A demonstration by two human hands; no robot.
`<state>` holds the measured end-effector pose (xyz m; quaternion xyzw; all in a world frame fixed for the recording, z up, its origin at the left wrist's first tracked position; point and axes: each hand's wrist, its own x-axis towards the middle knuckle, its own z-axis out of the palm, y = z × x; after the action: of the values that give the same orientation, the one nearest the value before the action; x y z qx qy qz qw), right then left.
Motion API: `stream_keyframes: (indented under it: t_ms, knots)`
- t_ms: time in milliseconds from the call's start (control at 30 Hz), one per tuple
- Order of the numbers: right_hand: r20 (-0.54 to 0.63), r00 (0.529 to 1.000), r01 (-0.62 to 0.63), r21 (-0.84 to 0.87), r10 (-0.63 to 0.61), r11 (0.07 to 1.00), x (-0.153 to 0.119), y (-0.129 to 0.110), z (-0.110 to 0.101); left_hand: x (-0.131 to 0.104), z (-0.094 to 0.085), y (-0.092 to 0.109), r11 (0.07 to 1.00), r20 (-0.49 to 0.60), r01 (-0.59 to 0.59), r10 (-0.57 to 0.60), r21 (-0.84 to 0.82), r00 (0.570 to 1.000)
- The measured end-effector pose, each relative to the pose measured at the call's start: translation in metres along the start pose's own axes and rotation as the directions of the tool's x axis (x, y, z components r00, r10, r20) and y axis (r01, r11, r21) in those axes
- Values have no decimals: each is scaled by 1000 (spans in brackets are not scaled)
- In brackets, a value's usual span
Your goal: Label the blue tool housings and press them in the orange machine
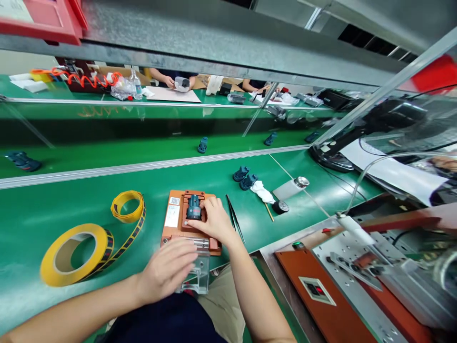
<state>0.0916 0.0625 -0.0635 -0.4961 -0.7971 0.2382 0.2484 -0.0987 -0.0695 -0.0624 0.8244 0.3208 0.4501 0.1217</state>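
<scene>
The dark blue, cylindrical-ended part point(193, 208) lies in the recess of the orange-brown fixture point(180, 230), just in front of the person, and the step in hand looks like setting or adjusting it there. The right hand point(216, 220) comes in from the part's right side, its grip appearing to pinch the part lightly, thumb by the near edge and fingertips at the right side; how firmly it presses cannot be told. As a judgement, the next move calls for small, level finger pressure, so that the part sits evenly in the recess without twisting, and for the fingers to be clear of it before anything is closed over it. The right forearm reaches forward and leans inward from the lower right, with the palm turned down and toward the fixture. The left hand point(169, 269) is slightly blurred, back upward, over the near left edge of the clear hinged cover point(203, 274); its grip is unpinched, fingers stretched out and close together, though contact with the cover cannot be told. Farther out on the green worktop point(171, 176), black tweezers point(233, 214) lie right of the fixture, while a large yellow tape roll point(49, 267) and a smaller roll point(124, 218) stand to its left
</scene>
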Motion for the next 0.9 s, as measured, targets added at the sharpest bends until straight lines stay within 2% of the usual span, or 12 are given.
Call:
stream_keyframes:
  t_ms: [67,100,167,233,300,333,400,500,600,700,800,900]
  knots:
    - [8,999,-48,-14,48,999,-3,-12,-5,27,-2,-5,991,-142,137,-135,0,981]
    - [-6,998,-61,21,61,998,-5,-17,-9,42,-3,-9,970,-221,241,-240,-24,945]
    - [-54,998,-25,115,31,993,-11,-29,-19,73,-5,-22,867,-317,452,-497,-209,808]
    - [-110,993,71,170,-52,983,-21,-39,-32,100,-8,-33,648,-191,549,-720,-527,667]
    - [-184,978,132,215,-93,968,-31,-46,-44,119,-9,-39,363,65,535,-780,-763,622]
    - [-221,973,132,265,-73,955,-36,-49,-49,126,-9,-38,256,154,513,-764,-819,627]
    - [-237,972,96,436,11,895,-45,-53,-55,134,-8,-32,173,205,463,-727,-869,656]
    - [-104,990,5,709,99,705,-53,-55,-56,139,-5,-17,215,162,412,-688,-886,707]
    - [-10,982,-89,858,189,506,-56,-57,-48,140,-1,-7,241,158,409,-665,-880,730]
    - [-24,950,-93,930,310,357,-55,-60,-37,140,3,-5,204,197,424,-659,-882,726]
    - [-39,926,-75,955,376,286,-54,-65,-31,139,6,-7,177,224,436,-658,-882,719]
    - [86,928,-135,984,363,112,-52,-72,-31,139,8,-10,216,212,454,-662,-864,719]
